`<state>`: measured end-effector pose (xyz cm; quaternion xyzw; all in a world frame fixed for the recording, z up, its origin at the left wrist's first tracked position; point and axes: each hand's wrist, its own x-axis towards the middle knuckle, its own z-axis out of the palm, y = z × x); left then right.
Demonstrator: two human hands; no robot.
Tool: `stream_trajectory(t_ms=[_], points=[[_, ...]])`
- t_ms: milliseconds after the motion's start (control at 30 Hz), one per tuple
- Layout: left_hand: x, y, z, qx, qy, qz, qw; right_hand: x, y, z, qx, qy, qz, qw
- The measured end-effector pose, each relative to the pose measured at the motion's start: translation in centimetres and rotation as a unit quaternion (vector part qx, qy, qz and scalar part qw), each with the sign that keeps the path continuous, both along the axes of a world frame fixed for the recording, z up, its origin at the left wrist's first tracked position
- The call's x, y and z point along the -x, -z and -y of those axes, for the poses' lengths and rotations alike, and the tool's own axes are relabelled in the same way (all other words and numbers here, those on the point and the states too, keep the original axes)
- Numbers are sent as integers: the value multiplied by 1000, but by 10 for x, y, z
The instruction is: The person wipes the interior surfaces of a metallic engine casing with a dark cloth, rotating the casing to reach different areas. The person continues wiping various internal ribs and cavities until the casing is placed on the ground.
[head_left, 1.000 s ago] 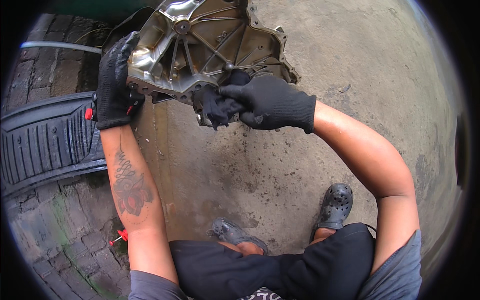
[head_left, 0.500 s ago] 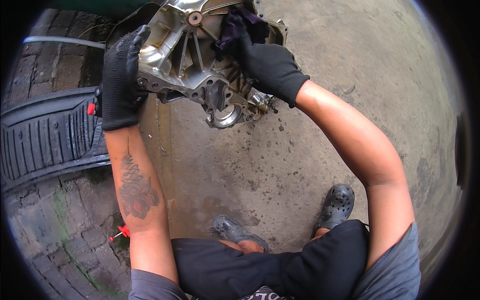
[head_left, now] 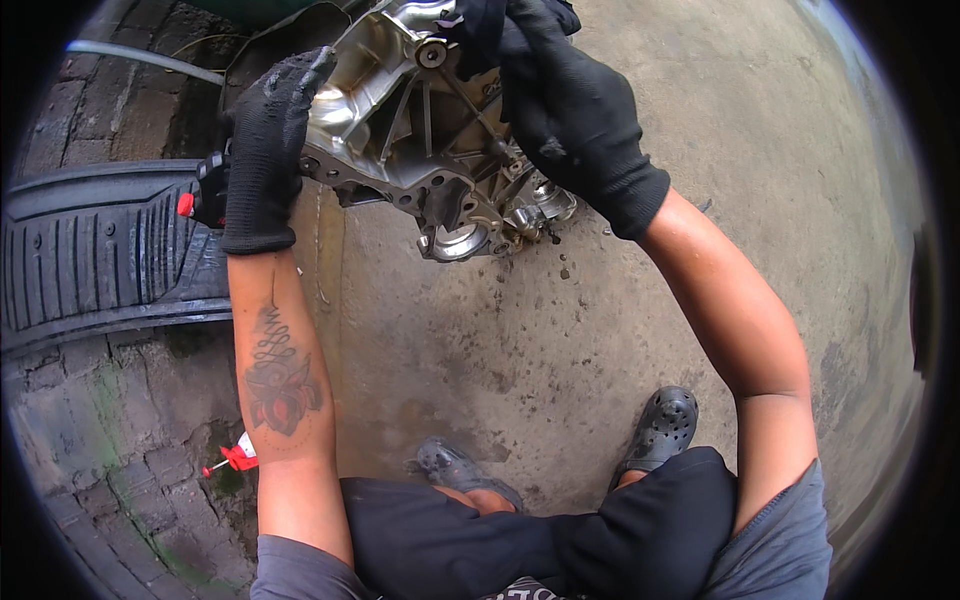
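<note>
A ribbed, silvery metal engine cover with bolt holes along its edge is held up in front of me, above the concrete. My left hand, in a black knit glove, grips its left edge, thumb side up. A dark purple-black cloth is bunched in my gloved right hand, pressed against the cover's upper right part. The fingertips of that hand are partly hidden by the cloth and the top edge of the view. A round ring opening sits at the cover's lower end.
A black ribbed plastic mat lies at the left on dark paving. A grey hose runs at the upper left. Beside my left wrist is a black object with a red tip. Something red and white lies behind my left forearm. Wet spots dot the concrete.
The cover and my left hand have shifted slightly right. My right hand with the cloth has moved up and right across the cover.
</note>
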<state>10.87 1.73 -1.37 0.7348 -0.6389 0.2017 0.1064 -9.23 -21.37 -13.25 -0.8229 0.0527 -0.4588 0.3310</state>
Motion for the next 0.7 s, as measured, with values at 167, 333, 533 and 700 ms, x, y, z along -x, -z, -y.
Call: stream_trajectory(t_ms=[167,333,533,700], points=[[3,-3,12,-17,-40,-36,998,-4,5,-24,141,-13,-321,936],[2,-4,9,-22,-38,-47,998,12,18,-11,123,-80,-273,951],[5,-5,14,-11,-24,-20,999,19,41,18,153,-63,-269,949],[10,-3,18,15,-26,-30,999,22,45,24,197,-12,-210,957]])
